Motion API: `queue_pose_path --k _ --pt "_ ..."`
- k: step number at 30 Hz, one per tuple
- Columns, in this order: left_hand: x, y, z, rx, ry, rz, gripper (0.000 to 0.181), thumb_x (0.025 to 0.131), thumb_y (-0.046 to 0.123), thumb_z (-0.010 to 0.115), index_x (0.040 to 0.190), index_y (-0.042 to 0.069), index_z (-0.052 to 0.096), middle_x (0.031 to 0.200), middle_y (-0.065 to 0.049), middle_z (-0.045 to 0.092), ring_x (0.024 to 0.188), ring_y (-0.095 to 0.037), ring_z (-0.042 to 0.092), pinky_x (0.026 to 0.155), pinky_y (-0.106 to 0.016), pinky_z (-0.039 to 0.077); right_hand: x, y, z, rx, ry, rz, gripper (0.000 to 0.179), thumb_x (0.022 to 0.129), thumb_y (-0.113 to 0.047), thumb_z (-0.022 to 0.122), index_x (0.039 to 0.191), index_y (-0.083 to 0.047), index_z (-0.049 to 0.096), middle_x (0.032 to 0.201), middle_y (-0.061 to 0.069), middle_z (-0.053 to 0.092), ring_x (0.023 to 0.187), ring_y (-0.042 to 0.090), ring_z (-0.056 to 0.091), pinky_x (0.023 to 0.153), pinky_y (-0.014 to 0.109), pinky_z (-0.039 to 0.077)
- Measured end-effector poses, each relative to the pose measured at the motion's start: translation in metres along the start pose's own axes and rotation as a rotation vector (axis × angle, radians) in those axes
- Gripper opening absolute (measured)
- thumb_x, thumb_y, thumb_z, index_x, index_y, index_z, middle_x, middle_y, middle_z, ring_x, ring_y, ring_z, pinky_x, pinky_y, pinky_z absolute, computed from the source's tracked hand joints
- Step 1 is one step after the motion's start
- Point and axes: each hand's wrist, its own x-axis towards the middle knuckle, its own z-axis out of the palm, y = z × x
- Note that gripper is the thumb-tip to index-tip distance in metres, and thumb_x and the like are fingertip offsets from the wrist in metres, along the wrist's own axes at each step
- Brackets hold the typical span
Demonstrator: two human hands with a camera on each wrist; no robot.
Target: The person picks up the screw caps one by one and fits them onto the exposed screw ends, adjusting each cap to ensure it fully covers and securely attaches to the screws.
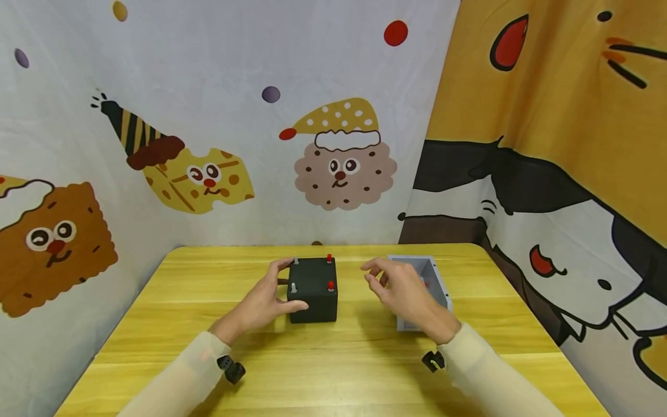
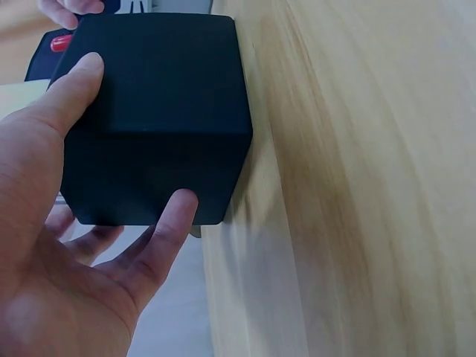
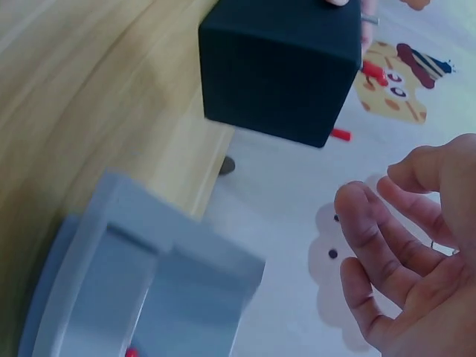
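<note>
A black box [image 1: 312, 305] stands on the table, with two red pegs [image 1: 330, 285] along the right of its top and two silvery pegs [image 1: 294, 288] along the left. My left hand [image 1: 263, 298] grips it from the left. In the left wrist view the thumb [image 2: 78, 82] lies on one face and a finger [image 2: 175, 216] touches the adjoining one; other fingertips are partly hidden behind the box. My right hand [image 1: 403, 286], fingers loosely bent and holding nothing, hovers right of the box, overlapping a grey bin [image 1: 442, 284] in the head view.
Inside the grey bin a small red piece [image 3: 132, 352] shows, the rest largely hidden by my right hand in the head view. The yellow wooden table [image 1: 333, 370] ends at a patterned cloth [image 1: 219, 69] behind and on both sides.
</note>
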Motion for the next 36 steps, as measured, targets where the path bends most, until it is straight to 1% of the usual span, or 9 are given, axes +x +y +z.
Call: queue_pose_path --k 2,5,8,11,16,20,23,31,36 --pt "-0.001 0.000 0.001 0.000 0.004 0.002 0.116 0.099 0.048 0.095 0.180 0.014 0.020 0.191 -0.018 0.027 0.148 -0.044 0.068 0.091 -0.030 0.071 -0.002 0.005 -0.004 0.000 0.013 0.016 0.018 0.112 -0.011 0.080 0.128 -0.015 0.085 0.100 0.000 0.084 0.072 0.005 0.069 0.054 0.021 0.051" --pt "-0.002 -0.001 0.002 0.018 0.002 -0.008 0.109 0.099 0.051 0.094 0.175 0.016 0.024 0.190 -0.020 0.027 0.127 -0.034 0.080 0.094 -0.036 0.071 -0.005 0.015 -0.010 -0.009 0.051 0.023 0.015 0.113 -0.009 0.079 0.126 -0.013 0.086 0.097 -0.001 0.083 0.072 0.004 0.069 0.057 0.021 0.053" --pt "-0.003 -0.002 0.002 0.032 -0.001 -0.015 0.104 0.100 0.053 0.093 0.172 0.017 0.027 0.189 -0.021 0.028 0.103 -0.023 0.084 0.095 -0.039 0.070 -0.007 0.026 -0.015 -0.022 0.081 0.032 0.013 0.112 -0.008 0.078 0.123 -0.012 0.086 0.094 0.000 0.084 0.070 0.004 0.068 0.058 0.021 0.053" --pt "-0.004 -0.004 0.002 0.023 -0.003 -0.010 0.099 0.100 0.051 0.093 0.169 0.020 0.030 0.186 -0.023 0.034 0.101 -0.020 0.085 0.094 -0.039 0.070 -0.010 0.035 -0.020 -0.022 0.093 0.048 0.013 0.111 -0.006 0.079 0.122 -0.010 0.086 0.096 0.003 0.085 0.071 0.006 0.069 0.058 0.023 0.053" --pt "-0.005 -0.006 0.002 0.001 0.007 0.007 0.093 0.101 0.049 0.093 0.166 0.021 0.034 0.180 -0.027 0.044 0.117 -0.031 0.086 0.092 -0.037 0.072 -0.012 0.053 -0.026 -0.061 0.096 0.068 0.012 0.109 -0.005 0.080 0.119 -0.009 0.086 0.100 0.004 0.085 0.079 0.011 0.074 0.062 0.024 0.055" --pt "-0.005 -0.007 0.002 -0.011 0.013 0.020 0.092 0.100 0.048 0.094 0.167 0.021 0.036 0.187 -0.022 0.037 0.143 -0.042 0.075 0.093 -0.036 0.073 -0.014 0.068 -0.027 -0.117 0.095 0.069 0.009 0.107 -0.004 0.083 0.114 -0.006 0.086 0.098 0.005 0.084 0.079 0.013 0.074 0.064 0.024 0.057" --pt "-0.004 -0.006 0.003 -0.013 0.011 0.031 0.093 0.100 0.048 0.094 0.168 0.021 0.036 0.189 -0.017 0.034 0.154 -0.045 0.066 0.095 -0.035 0.072 -0.016 0.077 -0.028 -0.143 0.096 0.075 0.009 0.105 -0.003 0.084 0.114 -0.006 0.087 0.098 0.005 0.083 0.079 0.014 0.074 0.064 0.024 0.056" --pt "-0.002 -0.006 0.002 -0.009 0.011 0.040 0.091 0.101 0.048 0.093 0.168 0.020 0.038 0.190 -0.018 0.033 0.154 -0.043 0.065 0.092 -0.030 0.071 -0.018 0.091 -0.028 -0.209 0.099 0.051 0.010 0.101 -0.003 0.089 0.111 -0.005 0.088 0.108 0.013 0.079 0.085 0.024 0.077 0.068 0.034 0.063" --pt "-0.001 -0.006 0.001 -0.012 0.005 0.042 0.089 0.101 0.048 0.093 0.166 0.020 0.040 0.193 -0.017 0.027 0.155 -0.044 0.065 0.091 -0.029 0.071 -0.018 0.100 -0.028 -0.246 0.101 0.083 0.012 0.099 -0.004 0.091 0.111 -0.005 0.088 0.133 0.024 0.072 0.111 0.040 0.074 0.089 0.055 0.066"
